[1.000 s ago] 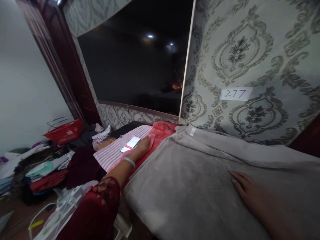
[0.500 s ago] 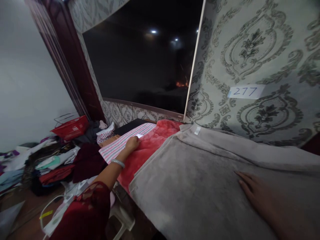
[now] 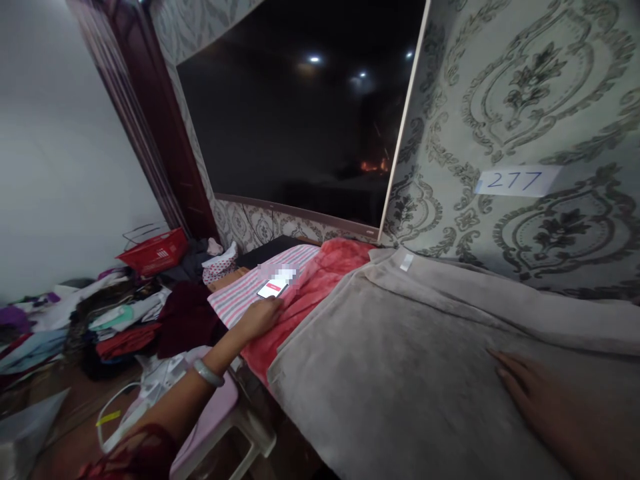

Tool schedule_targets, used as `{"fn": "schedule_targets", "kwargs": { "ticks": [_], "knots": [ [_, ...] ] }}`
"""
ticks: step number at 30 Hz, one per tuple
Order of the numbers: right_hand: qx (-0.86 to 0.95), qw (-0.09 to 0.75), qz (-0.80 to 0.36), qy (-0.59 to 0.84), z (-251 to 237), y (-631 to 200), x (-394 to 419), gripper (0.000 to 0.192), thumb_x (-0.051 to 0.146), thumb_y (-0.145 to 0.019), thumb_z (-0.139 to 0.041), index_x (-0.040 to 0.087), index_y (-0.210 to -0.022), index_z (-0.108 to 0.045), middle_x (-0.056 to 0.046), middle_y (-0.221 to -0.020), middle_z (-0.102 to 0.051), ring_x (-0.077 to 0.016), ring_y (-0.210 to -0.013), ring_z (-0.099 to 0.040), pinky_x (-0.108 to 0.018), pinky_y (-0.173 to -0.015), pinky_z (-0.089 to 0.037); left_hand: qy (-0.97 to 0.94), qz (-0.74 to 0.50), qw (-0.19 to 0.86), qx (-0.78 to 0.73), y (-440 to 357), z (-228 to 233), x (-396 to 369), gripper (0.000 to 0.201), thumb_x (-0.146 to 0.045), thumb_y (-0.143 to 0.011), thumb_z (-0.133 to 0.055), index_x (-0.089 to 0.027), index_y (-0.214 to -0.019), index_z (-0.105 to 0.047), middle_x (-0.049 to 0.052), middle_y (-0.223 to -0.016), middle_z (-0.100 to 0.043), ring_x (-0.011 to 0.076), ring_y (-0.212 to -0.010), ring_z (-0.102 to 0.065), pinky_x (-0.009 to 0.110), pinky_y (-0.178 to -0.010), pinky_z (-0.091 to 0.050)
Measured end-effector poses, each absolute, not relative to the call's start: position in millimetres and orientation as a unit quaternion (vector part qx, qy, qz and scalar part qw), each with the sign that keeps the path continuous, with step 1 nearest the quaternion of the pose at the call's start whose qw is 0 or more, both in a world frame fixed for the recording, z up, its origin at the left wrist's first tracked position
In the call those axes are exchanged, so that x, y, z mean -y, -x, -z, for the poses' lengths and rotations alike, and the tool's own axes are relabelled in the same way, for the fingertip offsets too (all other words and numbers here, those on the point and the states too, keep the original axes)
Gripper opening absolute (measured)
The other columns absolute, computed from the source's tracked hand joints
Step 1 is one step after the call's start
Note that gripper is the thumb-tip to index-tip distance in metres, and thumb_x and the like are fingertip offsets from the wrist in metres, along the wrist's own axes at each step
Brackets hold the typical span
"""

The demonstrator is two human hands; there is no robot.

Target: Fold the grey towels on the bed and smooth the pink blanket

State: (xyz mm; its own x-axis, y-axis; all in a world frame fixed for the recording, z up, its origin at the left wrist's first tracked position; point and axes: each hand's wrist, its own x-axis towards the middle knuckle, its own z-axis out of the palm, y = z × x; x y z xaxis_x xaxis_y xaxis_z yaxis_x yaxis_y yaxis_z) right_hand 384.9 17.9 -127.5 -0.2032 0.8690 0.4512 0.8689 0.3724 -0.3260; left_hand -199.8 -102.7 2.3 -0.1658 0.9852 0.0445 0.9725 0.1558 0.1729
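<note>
A phone point(image 3: 274, 288) with a lit screen, partly blurred out, lies where a pink-and-grey striped cloth point(image 3: 235, 297) meets a red plush fabric point(image 3: 345, 257). At the phone's near edge is my left hand point(image 3: 263, 317), fingers curled in and fingertips partly hidden; the phone does not look gripped. A silver bangle circles that wrist. On the right, my right hand point(image 3: 540, 393) lies with its fingers stretched out on a grey plush garment point(image 3: 390, 353), which is spread wide and overlaps the red fabric. A small white label shows near the garment's far edge.
A large dark television point(image 3: 300, 127) hangs on the patterned wall, beside a paper point(image 3: 517, 181) reading 277. Piled clothes point(image 3: 125, 317) and a red basket point(image 3: 153, 252) fill the left side. Below my left arm stands a pink-topped stool point(image 3: 215, 407).
My left hand has drawn back toward me from the phone, uncovering more of its lit screen. The view has shifted a little left. My right hand still lies on the grey garment.
</note>
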Motion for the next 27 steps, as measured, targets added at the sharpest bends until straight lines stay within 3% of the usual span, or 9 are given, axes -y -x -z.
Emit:
{"fn": "schedule_targets", "kwargs": {
  "ticks": [6, 9, 11, 14, 17, 22, 27],
  "knots": [
    [0.778, 0.289, -0.001, 0.558, 126.9, -385.5, -17.4, 0.056, 0.057, -0.091, -0.038, 0.024, -0.121, -0.070, -0.010, -0.121, -0.070, -0.0328, -0.112, -0.065, -0.052, -0.096, -0.053, -0.592, -0.126, 0.033, -0.796, 229.4, -9.1, 86.6, 0.044, -0.018, -0.097, -0.028, -0.021, -0.110, -0.070, 0.005, -0.099, -0.073, 0.0175, -0.089, -0.068, 0.027, -0.083, -0.049],
    [0.774, 0.287, -0.001, 0.564, 123.8, -383.8, -16.3, 0.057, 0.059, -0.090, -0.037, 0.024, -0.120, -0.071, -0.010, -0.121, -0.070, -0.0330, -0.112, -0.065, -0.052, -0.095, -0.053, -0.574, -0.127, 0.023, -0.808, 234.6, -3.7, 85.9, 0.037, -0.014, -0.090, -0.041, -0.022, -0.112, -0.069, 0.004, -0.103, -0.070, 0.0176, -0.094, -0.068, 0.026, -0.086, -0.049],
    [0.772, 0.288, -0.005, 0.567, 121.0, -382.0, -14.9, 0.058, 0.060, -0.089, -0.036, 0.024, -0.119, -0.071, -0.010, -0.121, -0.071, -0.0332, -0.112, -0.065, -0.052, -0.095, -0.053, -0.560, -0.127, 0.002, -0.819, 235.1, -0.3, 84.8, 0.036, -0.018, -0.088, -0.049, -0.022, -0.120, -0.065, 0.008, -0.118, -0.065, 0.0205, -0.103, -0.066, 0.029, -0.090, -0.049],
    [0.764, 0.292, -0.008, 0.575, 116.0, -378.9, -12.3, 0.059, 0.060, -0.087, -0.036, 0.024, -0.117, -0.072, -0.011, -0.118, -0.071, -0.0343, -0.110, -0.065, -0.053, -0.093, -0.054, -0.544, -0.124, -0.025, -0.829, 237.0, 1.4, 76.3, 0.058, -0.028, -0.083, -0.061, -0.019, -0.139, -0.049, 0.014, -0.139, -0.052, 0.0279, -0.125, -0.055, 0.036, -0.100, -0.045],
    [0.764, 0.299, -0.013, 0.572, 112.3, -376.7, -10.6, 0.058, 0.060, -0.086, -0.037, 0.024, -0.115, -0.072, -0.011, -0.116, -0.072, -0.0341, -0.108, -0.066, -0.052, -0.093, -0.054, -0.542, -0.106, -0.019, -0.833, 241.7, 2.1, 60.7, 0.079, -0.033, -0.078, -0.067, -0.018, -0.149, -0.035, 0.016, -0.147, -0.046, 0.0322, -0.137, -0.043, 0.041, -0.108, -0.039],
    [0.758, 0.315, -0.017, 0.570, 113.6, -376.3, -10.5, 0.057, 0.061, -0.086, -0.038, 0.025, -0.114, -0.072, -0.009, -0.115, -0.073, -0.0330, -0.106, -0.068, -0.051, -0.092, -0.055, -0.531, -0.074, 0.022, -0.844, 248.1, 8.9, 40.2, 0.078, -0.035, -0.079, -0.065, -0.016, -0.150, -0.037, 0.019, -0.137, -0.056, 0.0322, -0.127, -0.054, 0.041, -0.104, -0.043],
    [0.759, 0.305, -0.019, 0.575, 114.7, -377.4, -9.5, 0.062, 0.062, -0.086, -0.037, 0.021, -0.115, -0.073, -0.012, -0.118, -0.072, -0.0347, -0.109, -0.067, -0.053, -0.094, -0.054, -0.532, -0.066, 0.016, -0.844, 249.2, 16.4, 35.9, 0.075, -0.034, -0.082, -0.062, -0.016, -0.150, -0.036, 0.019, -0.133, -0.060, 0.0332, -0.127, -0.053, 0.042, -0.102, -0.043]
  ]
}}
